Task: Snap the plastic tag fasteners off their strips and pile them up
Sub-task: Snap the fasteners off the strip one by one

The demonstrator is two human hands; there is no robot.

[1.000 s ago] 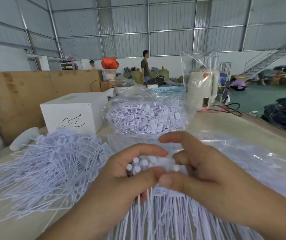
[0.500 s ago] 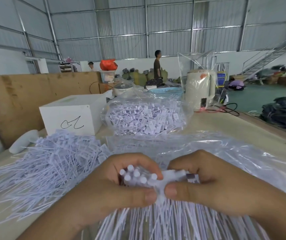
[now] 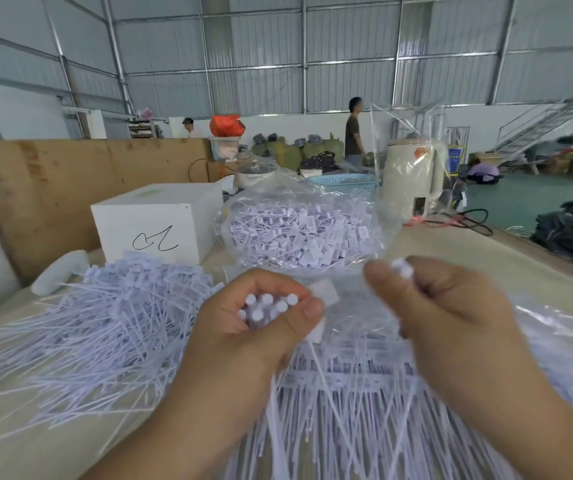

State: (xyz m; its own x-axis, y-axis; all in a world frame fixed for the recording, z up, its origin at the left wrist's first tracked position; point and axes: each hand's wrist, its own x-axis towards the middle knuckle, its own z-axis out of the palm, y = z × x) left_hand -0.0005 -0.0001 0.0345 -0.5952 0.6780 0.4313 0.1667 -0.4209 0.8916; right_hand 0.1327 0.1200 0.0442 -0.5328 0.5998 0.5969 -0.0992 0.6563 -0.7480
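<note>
We find a bundle of white plastic tag fasteners [image 3: 267, 308] gripped in the left hand [image 3: 243, 337], above uncut strips [image 3: 354, 382]. The right hand [image 3: 451, 317] pinches a small white piece [image 3: 402, 265], blurred. A loose pile of separated fasteners [image 3: 98, 327] lies left, before a white box [image 3: 157, 221].

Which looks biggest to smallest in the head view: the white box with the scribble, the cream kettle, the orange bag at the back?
1. white box
2. cream kettle
3. orange bag
The bag sits farthest back, so its true size is unsure.
</note>
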